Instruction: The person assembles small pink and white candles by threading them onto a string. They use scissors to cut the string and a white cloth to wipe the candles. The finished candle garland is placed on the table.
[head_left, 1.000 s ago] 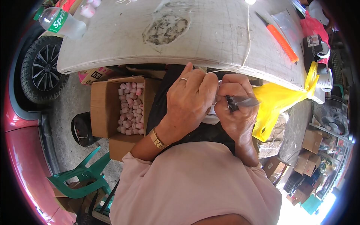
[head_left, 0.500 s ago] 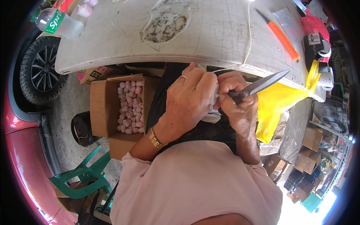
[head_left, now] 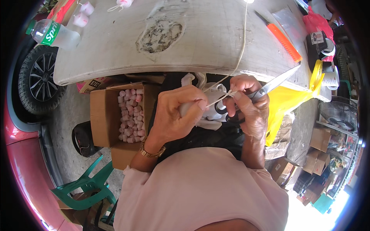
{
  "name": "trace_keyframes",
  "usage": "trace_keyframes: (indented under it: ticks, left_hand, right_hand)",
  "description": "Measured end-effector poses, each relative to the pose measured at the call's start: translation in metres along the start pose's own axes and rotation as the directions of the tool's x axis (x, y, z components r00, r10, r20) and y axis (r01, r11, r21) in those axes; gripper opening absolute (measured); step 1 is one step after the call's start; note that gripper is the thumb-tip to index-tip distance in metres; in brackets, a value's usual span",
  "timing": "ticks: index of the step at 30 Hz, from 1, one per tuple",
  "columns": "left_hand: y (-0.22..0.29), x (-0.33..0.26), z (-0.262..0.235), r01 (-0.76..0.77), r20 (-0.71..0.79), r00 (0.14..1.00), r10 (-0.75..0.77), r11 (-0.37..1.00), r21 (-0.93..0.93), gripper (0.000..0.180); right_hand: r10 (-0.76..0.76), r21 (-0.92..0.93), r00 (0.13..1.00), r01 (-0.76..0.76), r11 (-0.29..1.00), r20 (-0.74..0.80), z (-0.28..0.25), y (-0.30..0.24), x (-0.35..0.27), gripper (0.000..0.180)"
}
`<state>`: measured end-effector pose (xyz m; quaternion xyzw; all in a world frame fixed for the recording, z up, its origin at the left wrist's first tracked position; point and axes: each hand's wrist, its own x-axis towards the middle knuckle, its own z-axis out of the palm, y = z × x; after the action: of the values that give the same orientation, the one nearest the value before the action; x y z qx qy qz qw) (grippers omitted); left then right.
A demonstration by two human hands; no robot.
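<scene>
My left hand (head_left: 173, 115), wearing a gold watch, is closed with its fingertips pinching a white string (head_left: 212, 102). A pale, smooth object (head_left: 186, 109) shows partly within its curled fingers; its kind is hidden. Dark-handled scissors (head_left: 273, 86) stay in my right hand (head_left: 252, 111), blades pointing up and to the right. The right thumb and fingertips also pinch the string, where it forms a small loop or knot. From there the string climbs over the table edge. Below the hands, a white bundle (head_left: 214, 96), perhaps cloth or plastic, lies at my lap.
An open cardboard box (head_left: 103, 115) of small pink-white cylinders stands left of my lap. On the white table (head_left: 208, 38) lie an orange-handled knife (head_left: 284, 41), a bottle (head_left: 52, 32) and several pink-white pieces (head_left: 81, 19). A yellow plastic bag (head_left: 283, 104) hangs at the right edge.
My hands have moved apart from each other, and the string now shows stretched between them. My left hand has turned and shifted left. The scissors remain in my right hand.
</scene>
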<state>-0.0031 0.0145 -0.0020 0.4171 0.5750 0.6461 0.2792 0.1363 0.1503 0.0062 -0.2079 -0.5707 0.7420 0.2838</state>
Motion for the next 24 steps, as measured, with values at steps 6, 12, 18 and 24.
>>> trace_keyframes:
  ticks: [6, 12, 18, 24]
  left_hand:
    - [0.003, -0.004, -0.002, 0.117, 0.074, 0.991, -0.109, 0.986, -0.122, 0.013]
    - [0.005, -0.002, -0.001, 0.146, 0.058, 0.988, -0.141, 0.984, -0.1, 0.014]
    - [0.007, -0.005, 0.001, 0.194, 0.024, 0.981, -0.193, 0.973, -0.128, 0.013]
    - [0.0, -0.007, 0.002, -0.059, -0.183, 0.978, 0.099, 0.976, 0.209, 0.005]
  right_hand:
    - [0.088, 0.15, 0.994, -0.098, 0.984, 0.067, -0.002, -0.01, -0.003, 0.024]
    - [-0.042, 0.065, 0.992, 0.035, 0.997, 0.119, 0.008, -0.01, -0.005, 0.026]
    - [-0.146, 0.064, 0.988, 0.143, 0.988, 0.041, 0.003, -0.009, -0.007, 0.013]
    - [0.286, -0.253, 0.95, -0.247, 0.935, 0.127, -0.005, -0.007, -0.025, 0.02]
